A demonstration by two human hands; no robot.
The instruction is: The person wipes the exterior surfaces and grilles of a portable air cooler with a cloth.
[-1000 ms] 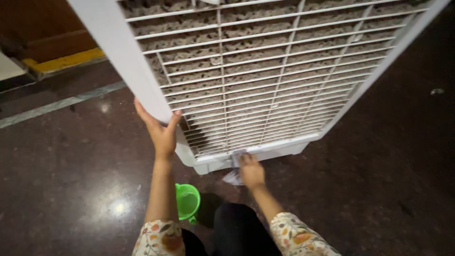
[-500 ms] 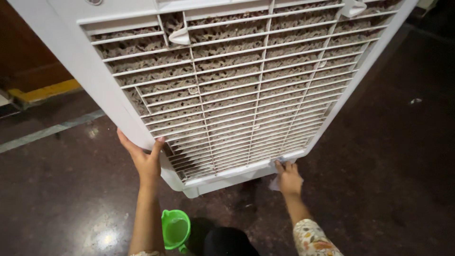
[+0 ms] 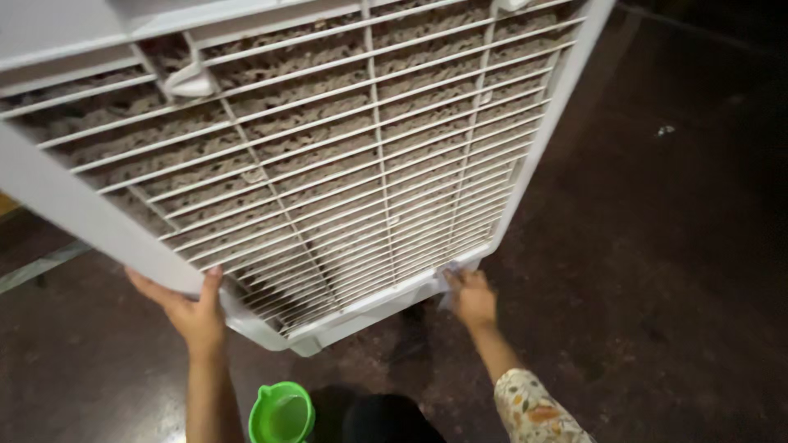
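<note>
The white air cooler panel (image 3: 328, 164) tilts over the dark floor (image 3: 657, 271), long axis running from lower centre up and away. Its slatted grille shows brownish padding behind. The left hand (image 3: 190, 305) clasps the left edge; the right hand (image 3: 472, 297) grips the lower right corner. A green jug (image 3: 281, 413) stands below; open floor lies to the right.

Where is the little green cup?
In the head view the green cup sits on the dark floor at the bottom, just right of the left hand.

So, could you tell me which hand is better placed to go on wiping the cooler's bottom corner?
Right hand: it presses a cloth at the cooler corner; left hand grips the side.
</note>
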